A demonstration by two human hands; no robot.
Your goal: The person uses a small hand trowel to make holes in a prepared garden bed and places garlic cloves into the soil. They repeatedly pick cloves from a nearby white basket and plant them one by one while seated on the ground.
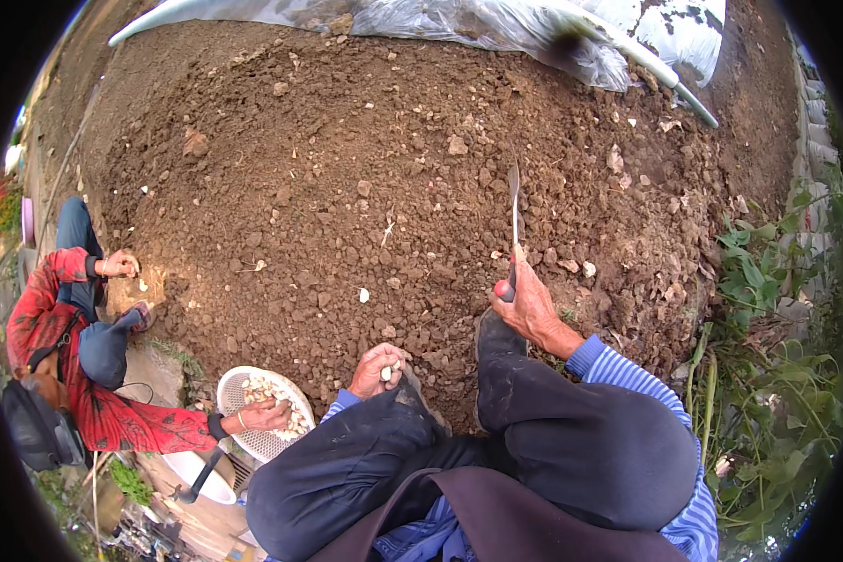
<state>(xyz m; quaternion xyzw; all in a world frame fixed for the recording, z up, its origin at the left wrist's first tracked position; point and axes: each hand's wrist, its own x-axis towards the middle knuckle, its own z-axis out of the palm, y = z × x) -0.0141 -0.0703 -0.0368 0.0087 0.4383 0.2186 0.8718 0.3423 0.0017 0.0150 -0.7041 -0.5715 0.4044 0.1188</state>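
My right hand (534, 309) grips a hand trowel (514, 204) by its red and dark handle. The narrow metal blade points away from me, its tip at the loose brown soil (323, 232). Near my left shoe, my left hand (372, 371) is curled around a few pale cloves (388, 371), which look like garlic. One whitish clove (364, 295) lies on the soil ahead of that hand. A light piece (589, 269), a clove or a stone, rests right of my right hand.
Left of me, a person in a red patterned jacket (133, 421) has one hand (263, 416) in a white plastic basket (253, 444) of cloves (296, 425). Clear plastic sheeting (421, 24) and a pale pipe (639, 56) lie across the far side. Leafy plants (752, 263) border the right.
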